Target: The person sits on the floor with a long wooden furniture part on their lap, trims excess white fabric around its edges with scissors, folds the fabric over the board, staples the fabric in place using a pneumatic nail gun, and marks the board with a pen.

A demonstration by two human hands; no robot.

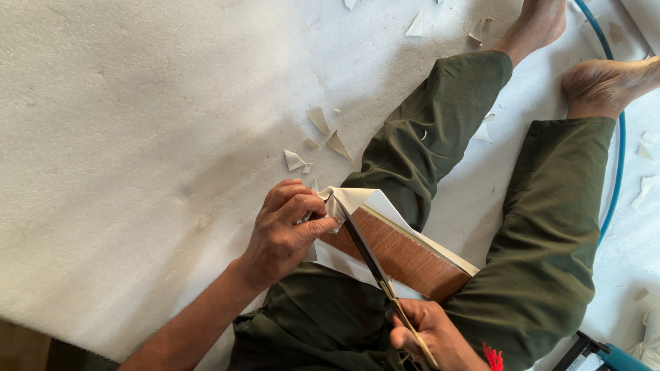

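My left hand pinches a folded corner of white sheet material against the end of a brown wooden board that rests on my lap. My right hand grips the handles of long scissors. Their dark blades reach up to the white corner by my left fingers. The white sheet wraps around the board's edges. I sit with legs in dark green trousers stretched out, bare feet at the top right.
A large white foam sheet covers the floor. Several white offcuts lie scattered near my left knee. A blue hose runs along the right. A teal and black power tool sits at the bottom right corner.
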